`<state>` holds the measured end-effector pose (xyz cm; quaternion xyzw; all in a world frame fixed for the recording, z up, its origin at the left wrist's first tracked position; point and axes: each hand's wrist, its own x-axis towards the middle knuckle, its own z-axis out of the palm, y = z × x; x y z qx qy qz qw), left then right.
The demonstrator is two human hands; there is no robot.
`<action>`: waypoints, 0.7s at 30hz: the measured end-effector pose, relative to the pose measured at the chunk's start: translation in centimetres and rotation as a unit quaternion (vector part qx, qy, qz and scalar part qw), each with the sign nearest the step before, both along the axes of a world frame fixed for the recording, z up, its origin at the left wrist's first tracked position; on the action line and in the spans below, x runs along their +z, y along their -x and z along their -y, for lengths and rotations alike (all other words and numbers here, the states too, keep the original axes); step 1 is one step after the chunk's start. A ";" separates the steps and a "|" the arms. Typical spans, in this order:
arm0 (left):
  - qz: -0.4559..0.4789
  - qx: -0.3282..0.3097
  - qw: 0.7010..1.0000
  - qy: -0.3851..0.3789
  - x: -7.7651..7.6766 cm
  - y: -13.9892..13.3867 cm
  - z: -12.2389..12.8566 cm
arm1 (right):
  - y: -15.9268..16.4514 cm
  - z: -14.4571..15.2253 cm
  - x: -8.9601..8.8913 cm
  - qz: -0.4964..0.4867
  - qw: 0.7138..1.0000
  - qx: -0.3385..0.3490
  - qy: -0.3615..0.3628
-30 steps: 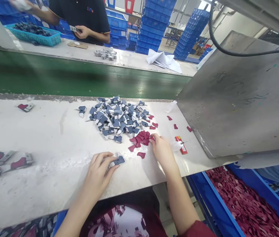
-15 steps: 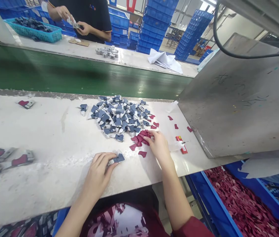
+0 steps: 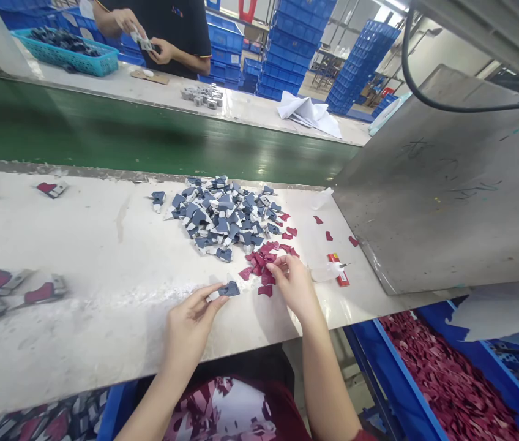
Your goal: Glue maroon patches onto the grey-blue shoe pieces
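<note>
My left hand (image 3: 190, 323) pinches a blue-and-white plastic part (image 3: 225, 290) between thumb and fingers, just above the white worktop. At the edge of a heap of small dark red pieces (image 3: 259, 260), my right hand (image 3: 297, 289) has its thumb and forefinger closed on a red piece (image 3: 267, 275), partly hidden by the fingertips. Behind both hands lies a large pile of similar blue-and-white parts (image 3: 223, 214). Several parts with red inserts (image 3: 41, 293) rest at the left of the worktop.
A metal panel (image 3: 443, 184) slants up at the right. Beside the red heap lie a clear needle-tipped bottle (image 3: 326, 271) and a red packet (image 3: 338, 269). A blue crate (image 3: 406, 383) of red pieces stands below right. Across the green strip (image 3: 149, 138), a co-worker's hands (image 3: 163, 51) hold a part.
My left hand has raised and shifted the blue-and-white part slightly right. My right hand has drawn back a little towards me, and some red pieces in the heap have spread.
</note>
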<state>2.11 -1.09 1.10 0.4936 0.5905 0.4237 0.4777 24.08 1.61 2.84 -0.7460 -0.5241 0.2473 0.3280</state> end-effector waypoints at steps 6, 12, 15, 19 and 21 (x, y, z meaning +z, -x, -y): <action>0.058 0.052 0.997 0.015 0.5 -1.0 0.1 | 3.9 2.6 1.3 -0.172 0.981 0.010 -0.091; 0.085 0.086 0.993 -0.003 1.0 -1.4 0.5 | 7.6 3.9 2.4 -0.391 0.915 -0.055 -0.084; 0.091 0.092 0.992 -0.015 1.0 -1.3 0.7 | 8.2 4.1 2.4 -0.408 0.908 -0.050 -0.076; 0.112 0.083 0.990 -0.023 0.6 -1.2 0.9 | 8.4 4.1 2.3 -0.425 0.901 -0.064 -0.064; 0.116 0.080 0.990 -0.024 0.5 -1.2 1.0 | 8.6 4.1 2.1 -0.427 0.899 -0.075 -0.064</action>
